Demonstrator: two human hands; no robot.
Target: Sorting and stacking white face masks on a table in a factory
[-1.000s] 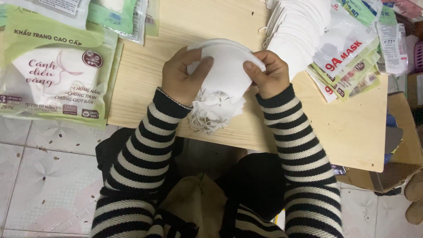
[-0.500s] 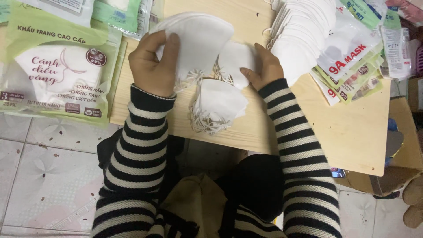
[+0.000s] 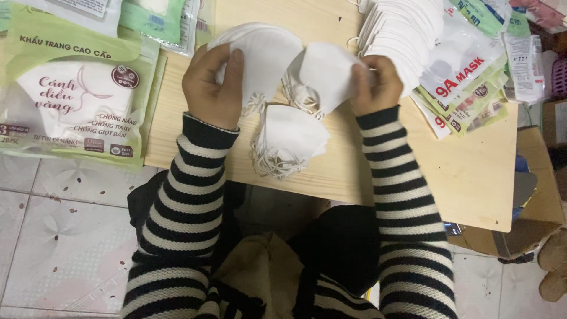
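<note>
My left hand (image 3: 211, 88) grips a white folded face mask (image 3: 263, 56) over the left part of the wooden board (image 3: 472, 171). My right hand (image 3: 377, 85) holds another white mask (image 3: 322, 74) by its right edge. Between and below the two hands lies a small pile of white masks (image 3: 289, 142) with loose ear loops, resting on the board near its front edge. Both sleeves are black and white striped.
A tall fanned stack of white masks (image 3: 401, 29) stands at the back right. Green and white printed mask pouches (image 3: 71, 88) lie at the left, more pouches (image 3: 472, 77) at the right. A cardboard box (image 3: 531, 224) sits under the board's right end; tiled floor below.
The hands held one bundle of masks together. They then split apart: the left hand lifted a mask up and left, the right took another to the right, leaving a pile on the board.
</note>
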